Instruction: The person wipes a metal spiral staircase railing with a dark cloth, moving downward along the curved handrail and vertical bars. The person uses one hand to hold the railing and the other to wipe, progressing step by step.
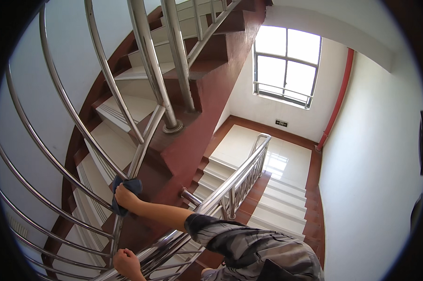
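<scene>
My right hand (126, 197), at the end of an outstretched arm, grips a dark blue cloth (136, 186). The cloth is bunched against the lower rail (139, 154) of a stainless steel stair railing, where a curved baluster (66, 95) meets it. Below, near the bottom of the picture, my left hand (127, 261) has its fingers curled beside the same rail. Whether it holds the rail cannot be told. Several more steel balusters fan out to the left of both hands.
A steel handrail (232, 179) runs beside descending stairs (281, 203) to a tiled landing (229, 144) under a window (287, 63). Thick steel posts (155, 70) and further steps (127, 105) rise at upper left. A red pipe (339, 98) follows the right wall.
</scene>
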The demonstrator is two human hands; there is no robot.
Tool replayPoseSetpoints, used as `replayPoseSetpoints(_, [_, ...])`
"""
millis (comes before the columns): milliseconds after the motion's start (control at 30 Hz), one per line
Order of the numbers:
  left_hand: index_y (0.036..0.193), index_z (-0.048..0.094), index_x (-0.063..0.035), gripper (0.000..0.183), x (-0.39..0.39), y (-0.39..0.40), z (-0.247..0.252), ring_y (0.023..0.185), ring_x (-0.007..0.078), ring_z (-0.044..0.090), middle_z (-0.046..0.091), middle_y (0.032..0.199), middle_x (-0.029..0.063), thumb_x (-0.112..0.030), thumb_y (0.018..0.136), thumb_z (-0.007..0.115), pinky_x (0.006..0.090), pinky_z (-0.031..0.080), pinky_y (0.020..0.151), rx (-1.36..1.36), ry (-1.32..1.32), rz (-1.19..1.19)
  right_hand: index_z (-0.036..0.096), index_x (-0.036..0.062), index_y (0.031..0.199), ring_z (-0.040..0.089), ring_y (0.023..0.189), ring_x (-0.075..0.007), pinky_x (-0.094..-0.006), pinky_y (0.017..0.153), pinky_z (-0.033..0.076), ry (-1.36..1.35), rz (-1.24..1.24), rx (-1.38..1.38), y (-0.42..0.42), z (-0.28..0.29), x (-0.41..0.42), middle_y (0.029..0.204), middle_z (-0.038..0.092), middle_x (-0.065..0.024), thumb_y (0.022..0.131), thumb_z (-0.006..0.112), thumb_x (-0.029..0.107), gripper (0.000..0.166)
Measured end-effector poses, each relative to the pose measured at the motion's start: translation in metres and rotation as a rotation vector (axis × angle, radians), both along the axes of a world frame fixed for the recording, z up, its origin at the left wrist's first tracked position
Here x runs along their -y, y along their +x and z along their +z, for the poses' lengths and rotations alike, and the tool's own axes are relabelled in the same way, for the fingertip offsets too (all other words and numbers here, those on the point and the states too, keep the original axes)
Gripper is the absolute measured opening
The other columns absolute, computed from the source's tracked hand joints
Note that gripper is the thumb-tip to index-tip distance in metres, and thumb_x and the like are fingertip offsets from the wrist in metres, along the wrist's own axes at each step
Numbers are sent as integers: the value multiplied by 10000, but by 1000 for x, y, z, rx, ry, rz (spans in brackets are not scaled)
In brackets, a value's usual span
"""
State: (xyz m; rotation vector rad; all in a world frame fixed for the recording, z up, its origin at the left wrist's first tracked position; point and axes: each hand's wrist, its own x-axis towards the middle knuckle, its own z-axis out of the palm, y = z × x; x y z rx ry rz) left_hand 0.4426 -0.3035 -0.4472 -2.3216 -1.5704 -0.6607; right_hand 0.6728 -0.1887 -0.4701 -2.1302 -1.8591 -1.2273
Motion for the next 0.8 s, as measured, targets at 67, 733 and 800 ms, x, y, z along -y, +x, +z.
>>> replayPoseSetpoints(67, [669, 564, -47, 197, 5, 1, -1, 662, 321, 582, 554, 653, 117, -160, 804, 653, 441, 451, 585, 49, -3, -14, 637, 92, 939, 550, 1016, -244, -429, 1020, 344, 141, 86, -8, 2, -6, 10, 960, 605, -53, 822, 536, 212, 196])
replayPoseSetpoints(733, [649, 611, -61, 175, -1, -3, -3, 698, 315, 592, 606, 664, 108, -195, 755, 651, 437, 470, 667, 37, 55, -107, 731, 181, 988, 658, 1010, -241, -417, 805, 506, -942, 43, -265, -4, 80, -14, 1022, 703, -49, 569, 811, 170, 426])
replayPoseSetpoints(800, [650, 613, -61, 172, -2, -5, -5, 695, 312, 594, 605, 658, 107, -193, 753, 652, 432, 471, 663, 44, 51, -98, 712, 182, 1081, 643, 1057, -274, -442, 838, 507, -1113, 33, -262, 1, 85, -19, 1097, 687, -42, 578, 832, 206, 518])
